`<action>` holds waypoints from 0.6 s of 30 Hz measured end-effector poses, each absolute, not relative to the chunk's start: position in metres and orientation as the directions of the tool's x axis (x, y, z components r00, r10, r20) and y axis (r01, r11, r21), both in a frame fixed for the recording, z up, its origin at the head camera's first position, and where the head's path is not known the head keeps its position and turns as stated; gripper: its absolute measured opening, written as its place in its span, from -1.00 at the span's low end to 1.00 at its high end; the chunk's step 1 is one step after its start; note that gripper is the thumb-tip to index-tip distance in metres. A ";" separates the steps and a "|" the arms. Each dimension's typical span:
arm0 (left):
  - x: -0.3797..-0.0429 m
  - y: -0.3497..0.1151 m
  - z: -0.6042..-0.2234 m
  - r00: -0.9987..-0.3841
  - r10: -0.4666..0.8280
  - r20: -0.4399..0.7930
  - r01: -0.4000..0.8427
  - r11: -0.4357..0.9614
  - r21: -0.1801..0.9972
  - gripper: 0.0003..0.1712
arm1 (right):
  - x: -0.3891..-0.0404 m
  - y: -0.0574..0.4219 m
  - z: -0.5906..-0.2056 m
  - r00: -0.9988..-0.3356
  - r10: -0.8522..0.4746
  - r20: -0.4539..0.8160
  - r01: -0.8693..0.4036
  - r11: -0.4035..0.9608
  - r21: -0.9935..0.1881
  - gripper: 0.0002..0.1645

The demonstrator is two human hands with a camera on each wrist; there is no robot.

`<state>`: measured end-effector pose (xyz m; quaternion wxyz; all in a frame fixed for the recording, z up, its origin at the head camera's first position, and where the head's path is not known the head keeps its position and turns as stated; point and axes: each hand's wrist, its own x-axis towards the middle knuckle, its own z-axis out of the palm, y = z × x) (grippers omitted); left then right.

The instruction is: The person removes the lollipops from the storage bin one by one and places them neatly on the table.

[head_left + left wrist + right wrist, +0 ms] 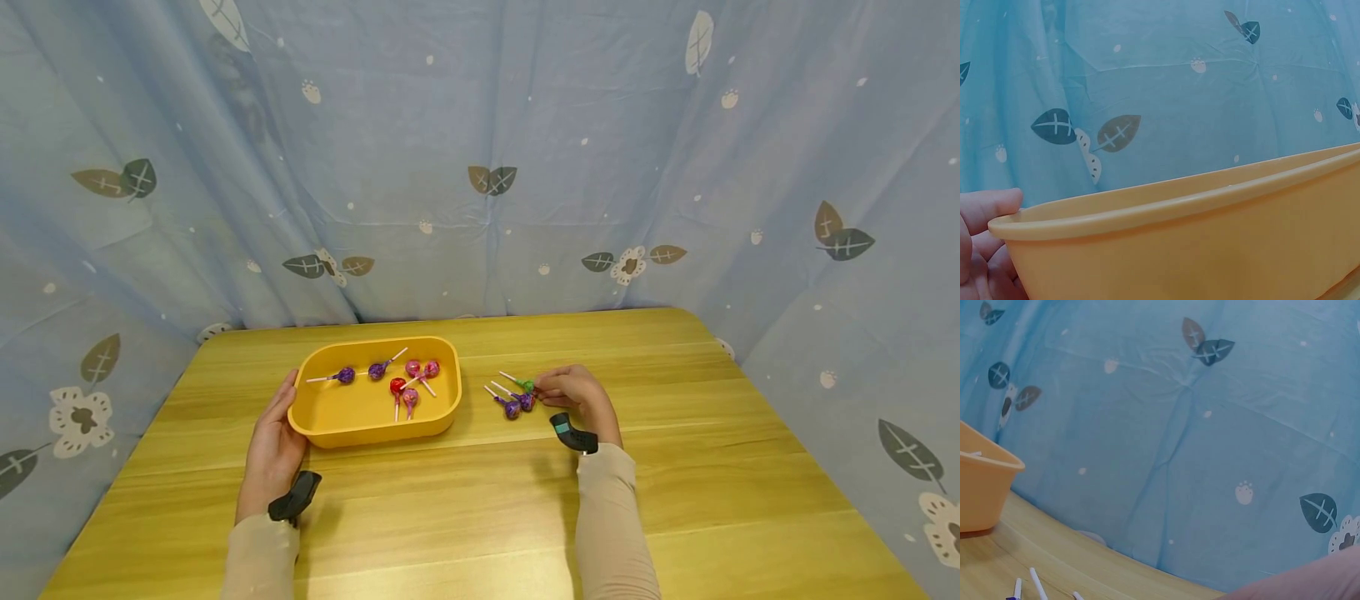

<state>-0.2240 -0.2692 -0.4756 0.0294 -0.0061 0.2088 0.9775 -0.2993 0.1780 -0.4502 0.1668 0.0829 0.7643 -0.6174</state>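
A yellow tray [330,437] with rounded corners stands on the table, holding several lollipops in purple, pink and red wrappers. My left hand [273,446] rests along its left end. In the left wrist view a finger [994,207] touches the rim. Right of the tray lies a small group: a green lollipop [528,386] beside purple lollipops [512,410]. My right hand [573,390] pinches the green lollipop by its wrapped head, partly covering it. White sticks [1037,584] show at the bottom of the right wrist view; the fingertips are out of sight there.
The wooden table [480,517] reaches back to a blue patterned curtain [487,167], which also hangs at both sides. Black wrist devices [295,497] sit on both forearms. A purple lollipop [346,375] lies near the tray's left end.
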 end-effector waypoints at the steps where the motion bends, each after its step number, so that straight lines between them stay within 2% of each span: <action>1: -0.224 -0.269 -0.475 -0.998 0.054 -0.023 -0.059 -0.910 0.410 -0.31 | -0.299 0.178 -0.450 -0.931 -0.078 -0.357 0.334 0.220 -0.917 -0.68; 8: -0.224 -0.269 -0.476 -0.998 0.051 -0.029 -0.058 -0.915 0.398 -0.54 | -0.299 0.178 -0.449 -0.934 -0.071 -0.350 0.329 0.217 -0.919 -0.65; 14: -0.224 -0.269 -0.476 -0.998 0.054 -0.042 -0.067 -0.908 0.413 -0.35 | -0.299 0.179 -0.449 -0.935 -0.056 -0.349 0.330 0.217 -0.919 -0.63; 18: -0.223 -0.269 -0.475 -0.997 0.049 -0.053 -0.067 -0.905 0.421 -0.38 | -0.298 0.180 -0.448 -0.936 -0.045 -0.350 0.333 0.221 -0.917 -0.64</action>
